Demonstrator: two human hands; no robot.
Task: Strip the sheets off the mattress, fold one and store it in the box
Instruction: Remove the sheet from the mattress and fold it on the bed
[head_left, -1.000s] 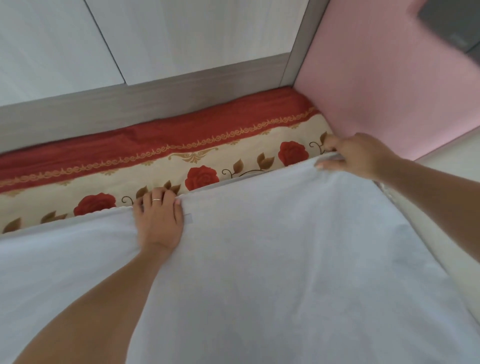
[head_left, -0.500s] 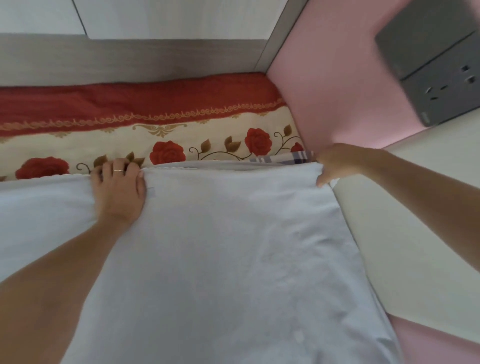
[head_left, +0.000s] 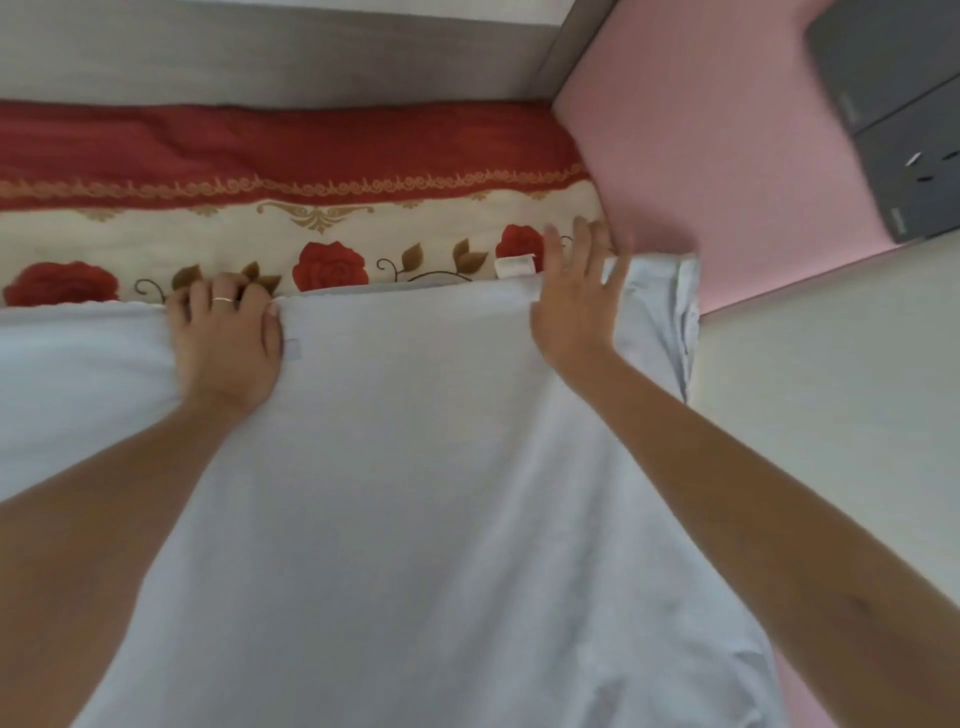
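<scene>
A pale blue-white sheet (head_left: 415, 467) covers the near part of the bed. Beyond its far edge lies a cream sheet with red roses and a red border (head_left: 332, 218). My left hand (head_left: 226, 348), with a ring on one finger, has its fingers curled over the white sheet's far edge. My right hand (head_left: 574, 296) lies flat near that edge with fingers spread and blurred. The white sheet's right corner (head_left: 670, 312) is bunched beside it. A small white tag (head_left: 515, 266) shows at the edge. No box is in view.
A grey wood headboard (head_left: 285, 62) runs along the far side. A pink padded panel (head_left: 701, 156) stands at the right, with a dark grey socket plate (head_left: 898, 119) above a cream surface (head_left: 831, 415).
My right hand has let go of the sheet's right corner and moved left onto the far edge, fingers now spread. The left hand keeps its grip. The view shifted slightly.
</scene>
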